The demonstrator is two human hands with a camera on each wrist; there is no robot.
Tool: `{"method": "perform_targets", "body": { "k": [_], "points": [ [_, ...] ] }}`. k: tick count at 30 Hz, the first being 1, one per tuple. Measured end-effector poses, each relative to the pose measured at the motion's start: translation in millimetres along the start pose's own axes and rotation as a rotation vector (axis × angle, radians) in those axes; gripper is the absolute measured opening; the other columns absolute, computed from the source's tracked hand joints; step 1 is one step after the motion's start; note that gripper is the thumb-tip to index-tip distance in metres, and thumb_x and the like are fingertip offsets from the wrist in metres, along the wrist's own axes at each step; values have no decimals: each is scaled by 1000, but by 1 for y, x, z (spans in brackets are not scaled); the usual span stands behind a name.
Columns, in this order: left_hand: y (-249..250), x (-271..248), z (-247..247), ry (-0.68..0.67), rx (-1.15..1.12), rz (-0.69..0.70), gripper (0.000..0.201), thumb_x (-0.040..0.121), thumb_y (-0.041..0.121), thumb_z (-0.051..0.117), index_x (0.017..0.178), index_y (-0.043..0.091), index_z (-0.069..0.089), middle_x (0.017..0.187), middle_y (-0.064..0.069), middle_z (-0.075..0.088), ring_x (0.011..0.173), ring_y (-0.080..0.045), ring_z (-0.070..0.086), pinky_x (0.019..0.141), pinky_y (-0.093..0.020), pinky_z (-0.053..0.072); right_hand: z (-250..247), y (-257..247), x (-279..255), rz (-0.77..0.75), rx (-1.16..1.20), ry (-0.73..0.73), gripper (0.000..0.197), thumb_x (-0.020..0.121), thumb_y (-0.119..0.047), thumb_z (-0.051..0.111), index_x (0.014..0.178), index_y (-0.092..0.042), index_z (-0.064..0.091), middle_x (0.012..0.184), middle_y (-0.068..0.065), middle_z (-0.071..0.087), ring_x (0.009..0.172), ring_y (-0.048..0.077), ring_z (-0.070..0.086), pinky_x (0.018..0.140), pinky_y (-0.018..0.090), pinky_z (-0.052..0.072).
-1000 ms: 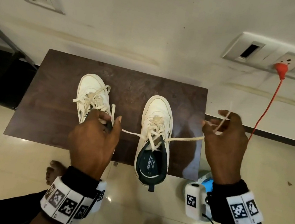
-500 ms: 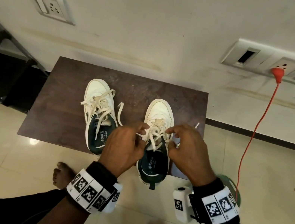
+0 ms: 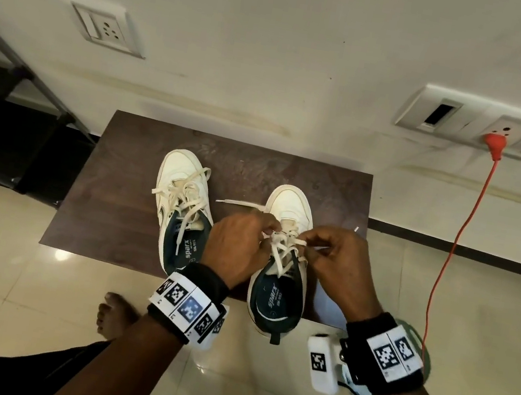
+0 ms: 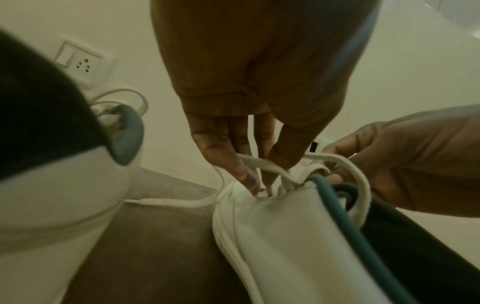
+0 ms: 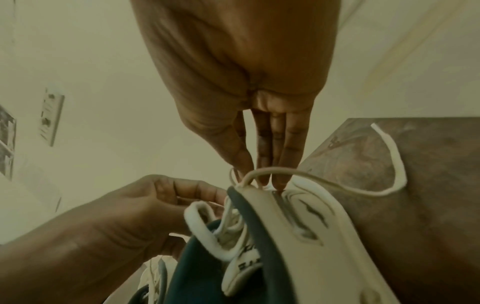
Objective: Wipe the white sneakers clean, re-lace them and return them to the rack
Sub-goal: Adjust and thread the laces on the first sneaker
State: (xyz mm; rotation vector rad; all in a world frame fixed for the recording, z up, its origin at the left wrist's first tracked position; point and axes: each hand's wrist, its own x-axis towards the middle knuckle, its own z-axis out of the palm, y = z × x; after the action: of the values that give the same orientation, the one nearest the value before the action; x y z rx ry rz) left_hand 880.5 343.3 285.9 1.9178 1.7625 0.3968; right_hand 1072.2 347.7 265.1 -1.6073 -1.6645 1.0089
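- The right sneaker (image 3: 282,264) lies heel toward the person, toe toward the wall, its heel overhanging the near edge of the dark surface (image 3: 120,193).
- Above its throat, left hand (image 3: 238,245) and right hand (image 3: 341,264) each pinch the lace (image 3: 281,246), about equally near.
- Just left stands the other sneaker (image 3: 178,203).

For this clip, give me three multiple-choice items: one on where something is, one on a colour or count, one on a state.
1. Where do the sneakers stand?
A. on the dark brown board
B. on the rack
C. on the bare floor tiles

2. What colour is the cable plugged into the wall socket?
A. blue
B. red
C. white

3. What are both hands doing?
A. resting idle
B. wiping with a cloth
C. pinching the right sneaker's lace

Answers: 1 A, both sneakers sit on the board. 2 B, the cable is red. 3 C, left hand and right hand pinch the lace.
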Motion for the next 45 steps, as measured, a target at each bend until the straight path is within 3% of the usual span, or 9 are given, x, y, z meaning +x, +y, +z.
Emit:
{"method": "perform_targets", "body": {
  "k": [4, 8, 18, 24, 29, 33, 37, 41, 45],
  "points": [
    [-12, 0, 9, 6, -41, 24, 24, 85, 25, 67, 107, 34, 74, 98, 10, 73, 87, -13, 69, 77, -38, 56, -2, 11, 0, -6, 115, 8, 29, 76, 10, 78, 89, -16, 81, 86, -3, 78, 80, 12, 74, 82, 34, 61],
    [-19, -1, 17, 48, -73, 21, 21, 86, 24, 71, 102, 36, 76, 96, 9, 73, 85, -16, 68, 75, -38, 55, 2, 13, 5, 71, 255, -7, 38, 74, 14, 78, 99, -15, 78, 89, 0, 78, 82, 13, 74, 82, 32, 61],
    [-23, -4, 20, 61, -38, 67, 10, 93, 25, 63, 103, 26, 67, 94, 5, 71, 84, -20, 67, 72, -40, 54, 6, 21, 9, 67, 213, -14, 17, 79, 2, 80, 94, -6, 78, 89, 3, 76, 81, 19, 74, 81, 46, 62],
    [-23, -3, 18, 53, 2, 66, 12, 100, 33, 56, 105, 26, 64, 92, 5, 73, 82, -21, 68, 68, -38, 52, 9, 11, 7, -211, -271, 9, 9, 89, -5, 65, 89, -13, 70, 77, 1, 72, 69, 17, 65, 66, 39, 54],
    [-25, -2, 19, 38, 6, 54, 13, 101, 36, 53, 107, 28, 62, 90, 5, 72, 80, -22, 68, 68, -40, 53, 9, 7, 6, -234, -325, 46, 9, 90, -1, 65, 91, -10, 67, 77, 4, 72, 69, 22, 65, 62, 23, 38],
    [-19, -5, 15, 68, -49, 37, 9, 95, 32, 64, 104, 30, 62, 90, 10, 73, 82, -17, 69, 70, -37, 54, 9, 3, 6, -91, -159, 47, 17, 86, -4, 74, 97, -16, 67, 83, -2, 72, 76, 12, 69, 73, 26, 56],
    [-9, -21, 5, 240, -61, -28, 18, 85, 30, 78, 98, 29, 65, 88, 15, 72, 74, -9, 66, 66, -31, 52, 1, -2, 2, 56, -137, 145, 24, 81, -14, 83, 91, -21, 62, 77, -10, 66, 71, 2, 64, 67, 19, 53],
    [-4, -33, 7, 229, -61, 3, 11, 82, 29, 80, 87, 30, 71, 80, 14, 69, 72, -8, 62, 64, -34, 53, 1, -4, -2, 0, -149, 83, 19, 78, -11, 83, 81, -23, 69, 73, -14, 67, 67, 2, 64, 77, 33, 59],
    [0, -30, 12, 168, -93, -1, 5, 86, 29, 76, 90, 28, 72, 82, 12, 72, 74, -10, 66, 68, -31, 55, 8, -6, -3, -56, -127, -50, 19, 82, -9, 78, 96, -21, 78, 90, -6, 74, 78, 6, 68, 76, 37, 60]
  ]
}}
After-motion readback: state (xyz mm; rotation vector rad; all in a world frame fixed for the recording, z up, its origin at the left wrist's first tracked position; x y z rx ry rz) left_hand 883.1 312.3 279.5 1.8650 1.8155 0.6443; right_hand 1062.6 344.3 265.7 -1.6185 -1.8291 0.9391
